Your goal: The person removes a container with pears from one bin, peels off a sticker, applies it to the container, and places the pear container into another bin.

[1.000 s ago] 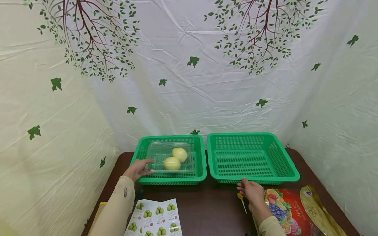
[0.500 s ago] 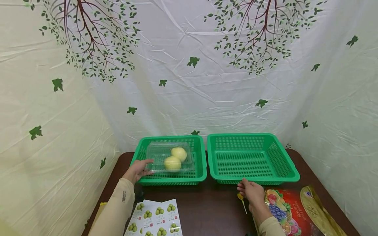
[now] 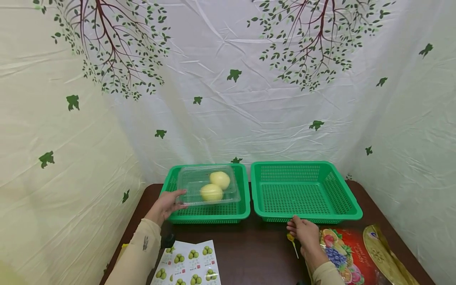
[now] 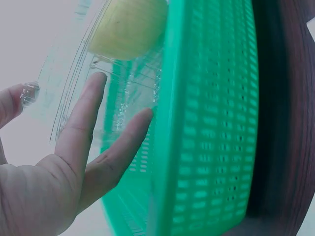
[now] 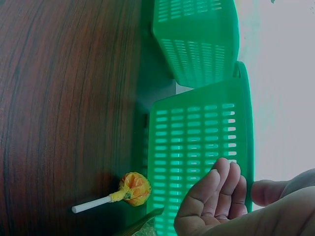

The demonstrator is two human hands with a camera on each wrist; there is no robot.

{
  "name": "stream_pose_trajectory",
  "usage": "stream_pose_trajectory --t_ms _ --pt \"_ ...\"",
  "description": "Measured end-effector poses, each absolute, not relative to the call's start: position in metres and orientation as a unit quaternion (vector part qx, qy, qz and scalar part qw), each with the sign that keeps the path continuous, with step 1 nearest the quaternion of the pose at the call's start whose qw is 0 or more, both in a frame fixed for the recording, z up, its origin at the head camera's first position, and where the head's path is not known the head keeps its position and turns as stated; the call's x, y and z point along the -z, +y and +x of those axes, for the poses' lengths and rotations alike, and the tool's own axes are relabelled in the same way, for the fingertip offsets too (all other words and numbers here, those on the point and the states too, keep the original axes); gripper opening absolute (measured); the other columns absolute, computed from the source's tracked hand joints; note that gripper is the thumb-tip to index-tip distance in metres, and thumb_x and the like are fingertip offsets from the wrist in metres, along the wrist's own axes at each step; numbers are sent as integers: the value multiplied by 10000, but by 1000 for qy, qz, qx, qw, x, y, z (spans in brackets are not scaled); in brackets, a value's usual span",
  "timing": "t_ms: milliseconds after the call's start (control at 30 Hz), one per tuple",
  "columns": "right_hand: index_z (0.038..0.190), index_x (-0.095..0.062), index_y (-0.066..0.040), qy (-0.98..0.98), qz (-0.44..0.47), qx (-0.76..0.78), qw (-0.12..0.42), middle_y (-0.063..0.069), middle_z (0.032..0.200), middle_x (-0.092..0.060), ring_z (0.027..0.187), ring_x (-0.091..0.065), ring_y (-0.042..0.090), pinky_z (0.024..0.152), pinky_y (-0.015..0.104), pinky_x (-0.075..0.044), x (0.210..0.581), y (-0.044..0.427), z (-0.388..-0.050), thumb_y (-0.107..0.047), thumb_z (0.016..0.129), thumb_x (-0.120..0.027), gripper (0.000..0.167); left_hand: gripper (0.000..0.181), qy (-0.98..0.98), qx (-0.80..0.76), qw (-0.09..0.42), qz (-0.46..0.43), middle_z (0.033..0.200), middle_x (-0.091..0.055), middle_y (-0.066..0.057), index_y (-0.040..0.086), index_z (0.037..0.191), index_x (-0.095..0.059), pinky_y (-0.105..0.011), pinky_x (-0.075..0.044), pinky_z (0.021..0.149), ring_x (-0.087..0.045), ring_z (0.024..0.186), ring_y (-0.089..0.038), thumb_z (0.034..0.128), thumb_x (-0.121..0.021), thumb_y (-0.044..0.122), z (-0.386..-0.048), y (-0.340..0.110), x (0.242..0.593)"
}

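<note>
Rightward from the left hand, a tilted clear box

Behind everything hangs a leaf-printed white curtain, with a dark table before it. Two green baskets stand side by side on it, the left basket and the right basket. A red candy bag lies at the right, a printed sheet at the near left.

The clear box is over the left basket; whether its underside touches I cannot tell. Its long axis runs roughly left to right, pointing away from the left hand, which holds the short left end between thumb and parted, nearly straight fingers.

The right hand, fingers bent, is at the right basket's near rim, well apart from the box; I cannot tell whether it grips that rim. The left hand is plainly the nearer.

Two yellow fruits sit in the box's right half, so the load probably drags on the end away from the grip. Smallest, a lollipop lies beside the right hand.
</note>
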State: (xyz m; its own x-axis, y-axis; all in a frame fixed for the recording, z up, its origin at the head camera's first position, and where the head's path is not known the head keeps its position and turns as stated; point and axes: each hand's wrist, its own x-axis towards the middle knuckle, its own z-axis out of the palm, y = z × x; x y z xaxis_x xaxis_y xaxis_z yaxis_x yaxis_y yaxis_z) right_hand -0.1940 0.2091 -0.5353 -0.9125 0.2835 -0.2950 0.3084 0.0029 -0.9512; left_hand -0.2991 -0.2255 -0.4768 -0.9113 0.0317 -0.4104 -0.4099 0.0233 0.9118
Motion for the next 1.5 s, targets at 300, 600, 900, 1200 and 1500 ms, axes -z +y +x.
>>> stream_pose_trajectory --t_ms 300,600,900,1200,1500 --pt "1394 -509 171 707 219 672 7 33 983 -737 783 -658 7 747 203 -583 536 208 -196 -290 1130 -439 536 323 700 -694 143 -83 1357 -473 -339 -98 1143 -534 -370 -625 900 -747 981 -296 1066 -614 205 -277 -211 458" --pt "1389 -516 172 699 231 676 19 14 950 -732 771 -658 11 751 221 -589 536 208 -200 -288 1130 -450 532 292 702 -695 146 -50 1248 -561 -184 46 810 -589 -374 -625 901 -736 910 -186 1054 -634 199 -258 -195 447" --pt "1385 -519 171 691 234 684 20 59 988 -745 783 -669 25 747 224 -590 537 209 -201 -271 1129 -452 515 239 690 -707 154 -26 1174 -526 -158 35 923 -462 -398 -622 921 -676 945 -207 1055 -616 161 -234 -178 444" --pt "1374 -526 182 694 238 679 5 61 966 -750 757 -661 19 730 227 -584 538 207 -200 -275 1126 -456 524 252 676 -715 175 -20 1225 -495 -178 2 1028 -461 -427 -616 937 -642 953 -190 1052 -627 189 -205 -165 450" --pt "1348 -551 178 696 246 674 -2 16 908 -729 740 -656 25 724 244 -590 540 206 -199 -269 1122 -465 509 248 661 -721 209 -5 1363 -462 -266 7 1058 -488 -429 -600 977 -698 977 -208 1060 -621 215 -180 -163 459"
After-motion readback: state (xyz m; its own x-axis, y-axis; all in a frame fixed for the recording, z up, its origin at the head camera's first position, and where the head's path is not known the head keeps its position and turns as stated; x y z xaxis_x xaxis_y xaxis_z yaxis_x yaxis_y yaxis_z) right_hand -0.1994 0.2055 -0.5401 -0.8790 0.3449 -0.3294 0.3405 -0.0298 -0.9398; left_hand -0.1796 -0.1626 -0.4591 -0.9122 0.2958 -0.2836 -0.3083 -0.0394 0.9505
